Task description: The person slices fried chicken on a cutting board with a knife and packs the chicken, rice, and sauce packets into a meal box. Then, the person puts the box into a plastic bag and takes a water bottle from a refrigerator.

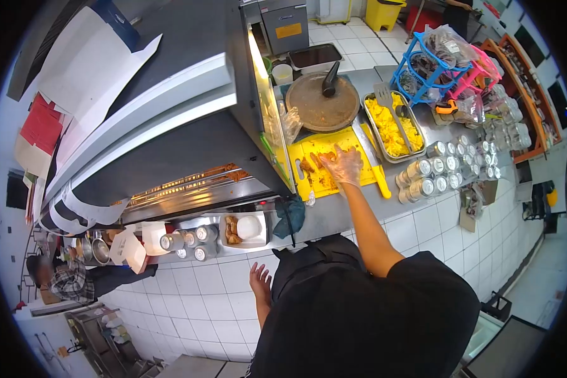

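Observation:
My right hand (344, 166), in a clear plastic glove, reaches over a yellow cutting board (302, 146). Its fingers look spread and touch small brown pieces of food (324, 157), perhaps cut meat. More brown pieces (306, 165) lie left of the fingers. A knife with a yellow handle (381, 182) rests along the board's right edge. My left hand (260, 281) hangs low beside my body with its fingers apart and nothing in it. Above the floor tiles, it is nearest to the counter's front edge.
A round brown lid (324, 104) with a black handle sits behind the board. Right of it, a metal tray (408, 156) holds yellow food and a spatula (390, 104). Several lidded jars (423, 167) stand farther right. A box with rice (249, 227) sits left; another person (75, 280) is beyond.

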The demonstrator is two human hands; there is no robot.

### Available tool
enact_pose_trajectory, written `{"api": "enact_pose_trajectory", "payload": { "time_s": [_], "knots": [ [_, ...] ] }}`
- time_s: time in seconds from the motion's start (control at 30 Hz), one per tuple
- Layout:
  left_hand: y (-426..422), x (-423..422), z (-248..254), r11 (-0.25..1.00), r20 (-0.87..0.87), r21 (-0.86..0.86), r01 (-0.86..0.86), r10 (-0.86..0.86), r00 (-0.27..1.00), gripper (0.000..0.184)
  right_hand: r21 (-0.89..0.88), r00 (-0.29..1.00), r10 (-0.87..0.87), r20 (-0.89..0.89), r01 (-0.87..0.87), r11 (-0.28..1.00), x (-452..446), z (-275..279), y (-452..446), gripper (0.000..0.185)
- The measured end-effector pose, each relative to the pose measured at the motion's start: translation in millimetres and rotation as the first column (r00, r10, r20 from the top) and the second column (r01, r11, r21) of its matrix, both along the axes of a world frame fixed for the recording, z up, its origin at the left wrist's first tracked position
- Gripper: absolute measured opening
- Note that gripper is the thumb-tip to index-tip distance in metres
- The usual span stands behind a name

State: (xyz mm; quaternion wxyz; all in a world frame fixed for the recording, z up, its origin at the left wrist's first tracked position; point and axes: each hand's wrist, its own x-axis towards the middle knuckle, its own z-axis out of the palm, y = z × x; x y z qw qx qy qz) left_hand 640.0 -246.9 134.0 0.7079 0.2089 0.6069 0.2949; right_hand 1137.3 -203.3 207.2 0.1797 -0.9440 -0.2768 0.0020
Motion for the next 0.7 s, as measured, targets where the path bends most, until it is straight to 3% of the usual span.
{"api": "enact_pose_trajectory", "payload": {
  "time_s": [0.07,0.17,0.3,0.4,0.5,0.53,0.63,0.67,0.7],
  "knots": [
    [1,9,2,1.000,-0.025,0.014,0.026,-0.026,0.999,0.046,-0.006,0.991,-0.055,-0.125,0.055,0.998,-4,0,13,0.078],
    [-2,4,-12,0.996,-0.011,0.019,0.085,-0.085,0.996,0.054,0.019,0.994,0.005,-0.113,-0.002,1.000,-17,10,26,0.083],
    [-13,2,-15,0.997,-0.001,0.041,0.071,-0.071,0.997,0.058,-0.083,0.989,0.086,-0.124,-0.097,0.992,-32,13,41,0.086],
    [-12,-1,-15,0.999,0.007,0.035,0.038,-0.038,0.999,0.059,-0.048,0.993,0.067,-0.097,-0.072,0.996,-40,12,48,0.074],
    [-10,-4,-19,0.999,-0.012,0.033,0.024,-0.024,1.000,0.058,0.091,0.987,0.154,-0.044,-0.149,0.985,-39,-12,45,0.057],
    [-11,-4,-20,0.999,-0.023,0.031,0.019,-0.018,1.000,0.058,0.189,0.969,0.159,0.190,-0.195,0.962,-43,-13,44,0.035],
    [-10,-4,-18,0.997,-0.006,-0.015,-0.075,0.075,0.997,0.045,0.205,0.958,0.217,0.190,-0.255,0.945,-31,-40,52,0.026],
    [-10,-5,-15,0.996,0.005,-0.021,-0.087,0.087,0.996,0.044,0.290,0.906,0.192,0.377,-0.312,0.905,-36,-29,50,0.019],
    [-8,-5,-10,0.997,-0.007,-0.014,-0.082,0.082,0.997,0.044,0.297,0.908,0.216,0.358,-0.330,0.896,-37,-35,51,0.019]
  ]
}}
